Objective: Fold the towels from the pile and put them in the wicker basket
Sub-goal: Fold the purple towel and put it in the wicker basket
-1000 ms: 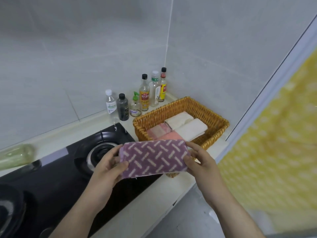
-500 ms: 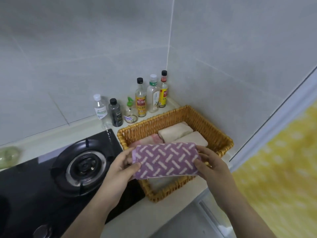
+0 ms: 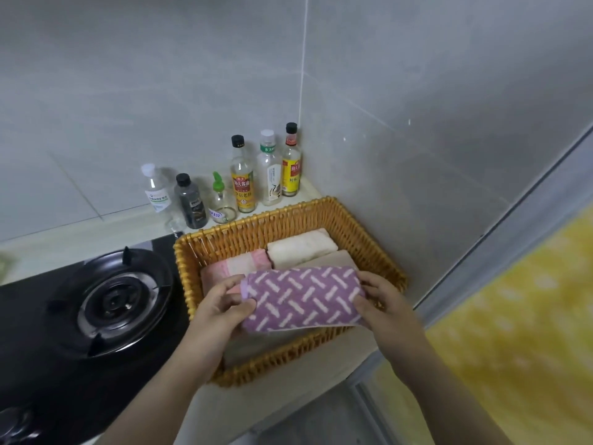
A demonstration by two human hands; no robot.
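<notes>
Purple patterned towel [image 3: 301, 298], long axis 9-to-3 o'clock, pinched at each end by your left hand [image 3: 221, 311] and right hand [image 3: 383, 305] over the wicker basket [image 3: 362, 232]; bare slot at 6 o'clock.

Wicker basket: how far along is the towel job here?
Done: a pink towel, cream towel and beige towel lie folded in the wicker basket. In hand: the left hand and right hand hold the folded purple towel over it. Left: setting it down; no pile is in view.
</notes>
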